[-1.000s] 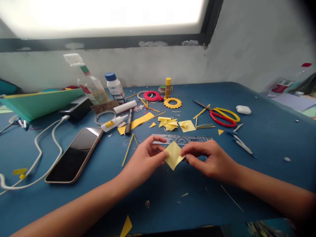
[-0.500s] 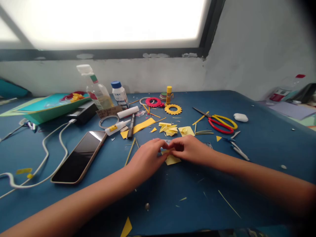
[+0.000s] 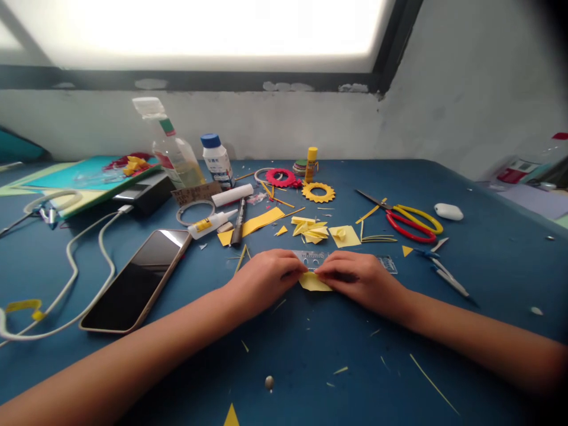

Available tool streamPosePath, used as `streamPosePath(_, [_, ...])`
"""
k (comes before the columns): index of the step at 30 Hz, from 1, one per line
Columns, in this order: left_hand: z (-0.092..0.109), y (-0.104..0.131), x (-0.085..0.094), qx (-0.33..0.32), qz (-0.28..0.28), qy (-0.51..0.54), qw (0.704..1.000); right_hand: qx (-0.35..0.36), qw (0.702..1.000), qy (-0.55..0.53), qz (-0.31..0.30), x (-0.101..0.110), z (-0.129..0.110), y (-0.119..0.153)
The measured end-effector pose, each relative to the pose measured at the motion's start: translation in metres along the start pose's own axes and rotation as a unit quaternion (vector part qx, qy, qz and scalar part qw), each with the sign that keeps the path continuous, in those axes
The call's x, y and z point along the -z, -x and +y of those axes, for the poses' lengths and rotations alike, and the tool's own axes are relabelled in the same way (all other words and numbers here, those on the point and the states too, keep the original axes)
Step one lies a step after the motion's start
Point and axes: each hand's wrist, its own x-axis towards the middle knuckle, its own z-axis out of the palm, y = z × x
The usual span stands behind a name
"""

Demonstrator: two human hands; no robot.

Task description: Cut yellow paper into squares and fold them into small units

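Observation:
A small yellow paper piece (image 3: 315,282) is pinched between both hands near the middle of the blue table. My left hand (image 3: 268,275) grips its left upper edge with thumb and fingers together. On the other side my right hand (image 3: 361,278) pinches the upper right edge. Just behind the fingers lies a clear plastic ruler (image 3: 310,258), partly covered by the hands. Beyond it are folded yellow papers (image 3: 310,229) and a yellow square (image 3: 345,236) with a small folded piece on top.
Scissors with red and yellow handles (image 3: 410,223) lie at right, near a craft knife (image 3: 448,278) and white case (image 3: 448,212). At left are a phone (image 3: 137,281), white cables, glue bottle (image 3: 212,224), marker (image 3: 238,223) and bottles. Yellow scraps are scattered about.
My hands have moved apart a little, uncovering more of the ruler between them. The yellow paper now shows as a flatter, wider strip. The camera view has shifted slightly.

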Motion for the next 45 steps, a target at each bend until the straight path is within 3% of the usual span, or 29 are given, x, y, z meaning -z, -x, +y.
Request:
streamPosePath(8, [0.0, 0.006, 0.011, -0.107, -0.056, -0.177, 0.977, 0.152, 0.979, 0.135, -0.026, 0.003, 0.007, 0.002])
streamPosePath(19, [0.014, 0.007, 0.014, -0.154, -0.122, -0.299, 0.934, 0.225, 0.955, 0.183, -0.056, 0.009, 0.007, -0.002])
streamPosePath(24, [0.016, 0.011, 0.014, -0.152, -0.117, -0.347, 0.918, 0.217, 0.956, 0.188, -0.064, 0.009, 0.006, -0.004])
streamPosePath(30, [0.022, 0.017, 0.02, -0.092, -0.092, -0.406, 0.904, 0.206, 0.957, 0.191, -0.076, 0.01, 0.004, -0.004])
streamPosePath(34, [0.022, 0.017, 0.017, -0.138, -0.026, -0.403, 0.904, 0.207, 0.956, 0.183, -0.096, 0.01, 0.006, -0.004])
streamPosePath(39, [0.021, 0.016, 0.01, -0.17, -0.058, -0.408, 0.895, 0.215, 0.952, 0.196, -0.098, 0.011, 0.003, -0.005])
streamPosePath(45, [0.027, 0.02, 0.008, -0.169, -0.007, -0.425, 0.889, 0.213, 0.948, 0.215, -0.098, 0.012, -0.001, -0.005])
